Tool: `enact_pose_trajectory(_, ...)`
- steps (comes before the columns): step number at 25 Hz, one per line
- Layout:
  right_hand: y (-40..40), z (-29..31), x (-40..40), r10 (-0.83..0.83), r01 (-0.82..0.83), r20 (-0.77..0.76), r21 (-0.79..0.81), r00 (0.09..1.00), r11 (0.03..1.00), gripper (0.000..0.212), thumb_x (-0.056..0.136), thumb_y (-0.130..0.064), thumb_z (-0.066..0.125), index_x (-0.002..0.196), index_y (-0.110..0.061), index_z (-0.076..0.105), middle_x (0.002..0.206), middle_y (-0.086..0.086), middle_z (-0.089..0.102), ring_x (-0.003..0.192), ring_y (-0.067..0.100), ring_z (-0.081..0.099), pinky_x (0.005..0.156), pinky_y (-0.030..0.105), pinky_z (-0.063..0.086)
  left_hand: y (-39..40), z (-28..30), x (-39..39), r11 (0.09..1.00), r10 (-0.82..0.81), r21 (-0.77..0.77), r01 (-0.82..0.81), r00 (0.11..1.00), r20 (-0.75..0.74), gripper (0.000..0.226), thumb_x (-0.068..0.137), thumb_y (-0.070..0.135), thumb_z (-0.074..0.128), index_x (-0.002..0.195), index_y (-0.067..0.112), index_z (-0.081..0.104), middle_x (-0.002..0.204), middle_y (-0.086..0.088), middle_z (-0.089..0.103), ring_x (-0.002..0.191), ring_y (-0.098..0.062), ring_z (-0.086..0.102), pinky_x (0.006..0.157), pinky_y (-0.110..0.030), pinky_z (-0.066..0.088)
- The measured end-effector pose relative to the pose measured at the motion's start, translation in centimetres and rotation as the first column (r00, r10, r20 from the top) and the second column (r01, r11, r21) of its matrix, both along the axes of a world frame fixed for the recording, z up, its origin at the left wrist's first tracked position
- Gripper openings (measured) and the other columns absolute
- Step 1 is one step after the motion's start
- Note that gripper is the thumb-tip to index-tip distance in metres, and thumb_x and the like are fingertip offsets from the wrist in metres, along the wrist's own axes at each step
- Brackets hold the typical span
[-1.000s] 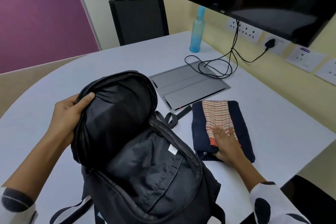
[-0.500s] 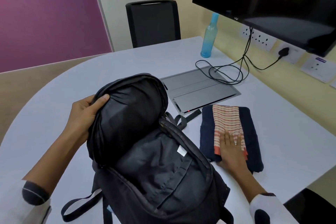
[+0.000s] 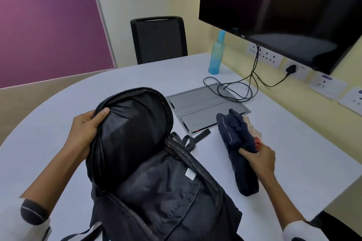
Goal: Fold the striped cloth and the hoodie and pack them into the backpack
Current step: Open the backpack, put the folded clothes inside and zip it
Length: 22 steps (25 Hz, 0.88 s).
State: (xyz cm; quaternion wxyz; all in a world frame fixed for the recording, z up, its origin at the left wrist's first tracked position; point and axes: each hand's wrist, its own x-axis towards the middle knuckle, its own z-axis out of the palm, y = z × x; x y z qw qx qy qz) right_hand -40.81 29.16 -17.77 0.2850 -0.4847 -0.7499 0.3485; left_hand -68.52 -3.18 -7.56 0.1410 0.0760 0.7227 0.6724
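A black backpack [image 3: 156, 182] lies open on the white table [image 3: 293, 152], its top flap raised. My left hand [image 3: 84, 135] grips the edge of that flap, thumb on the dark lining. To the right, my right hand [image 3: 258, 156] grips the folded navy hoodie [image 3: 237, 143] together with the folded striped cloth [image 3: 252, 131], which peeks out behind the hoodie. The bundle is tilted up on its side, its far end lifted off the table.
A closed grey laptop [image 3: 203, 107] lies behind the backpack, with black cables [image 3: 235, 90] looped on it. A blue bottle [image 3: 216, 53] stands at the back near the wall. A dark monitor [image 3: 284, 10] hangs on the right; a black chair [image 3: 158, 39] stands beyond the table.
My right hand lay flat on the stacked cloth and hoodie; now it grips the bundle and has tipped it up off the table. My left hand keeps holding the flap.
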Motion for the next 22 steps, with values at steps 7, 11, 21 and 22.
enact_pose_trajectory(7,-6.2,10.0,-3.1,-0.061,-0.14,-0.723,-0.214,0.688,0.967,0.03,0.075,0.0,0.076,0.086,-0.022,0.059,0.07,-0.019,0.07,0.073,0.002,0.065,0.074,0.026,0.051,0.0,0.1,-1.7,0.998,0.058,-0.004,-0.058,0.996,0.06,0.022,0.092,0.025,0.059,0.083,0.007,0.067,0.088,-0.009,0.07,0.081,-0.024,0.065,0.079,-0.035,0.053)
enact_pose_trajectory(11,-12.0,12.9,-4.9,0.389,-0.358,-0.591,0.177,0.707,0.917,0.035,0.054,-0.016,0.083,0.081,-0.027,0.063,0.066,-0.021,0.067,0.062,-0.011,0.055,0.059,0.012,0.047,0.2,0.1,-2.7,0.996,0.092,-0.01,-0.092,0.989,0.114,0.026,0.092,0.024,0.059,0.086,-0.001,0.063,0.084,-0.012,0.066,0.082,-0.027,0.063,0.079,-0.037,0.052)
enact_pose_trajectory(21,-19.6,-1.7,-6.5,0.613,-0.838,0.721,0.518,0.323,-0.169,0.044,0.072,-0.014,0.063,0.116,-0.008,0.064,0.108,0.004,0.071,0.102,0.019,0.066,0.098,0.041,0.049,-3.1,3.1,-4.9,0.985,-0.047,-0.171,-0.004,0.955,-0.293,0.043,0.091,0.042,0.053,0.09,0.0,0.065,0.088,-0.016,0.069,0.08,-0.028,0.064,0.076,-0.042,0.052)
enact_pose_trajectory(22,-19.3,-2.2,-6.2,0.558,-0.886,0.792,0.419,0.248,-0.2,0.047,0.065,-0.02,0.071,0.111,-0.012,0.068,0.105,0.001,0.072,0.099,0.016,0.067,0.096,0.039,0.049,-2.7,3.7,-4.8,0.98,-0.113,-0.194,0.048,0.934,-0.34,0.045,0.089,0.045,0.053,0.091,0.002,0.066,0.09,-0.016,0.07,0.085,-0.031,0.066,0.081,-0.047,0.053)
